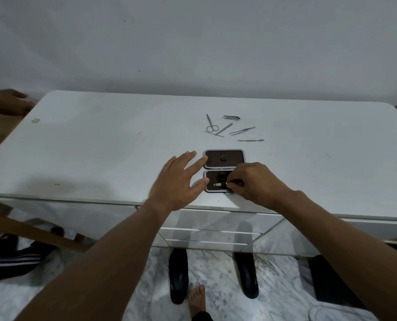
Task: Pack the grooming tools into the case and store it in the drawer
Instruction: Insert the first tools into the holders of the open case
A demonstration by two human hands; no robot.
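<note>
Now pinching a small silver tool (219,184) with the right hand (255,184), fingers curled round it, just over the near half of the open case (224,158). Doing this in the middle of the frame, on the white table (100,147). Laying the left hand (179,181) flat, fingers straight and spread, tips touching the left edge of the case. Higher in the frame, loose on the table: scissors (211,125), clipper (231,117), file (224,129), tweezers (242,130), flat stick (250,140).
</note>
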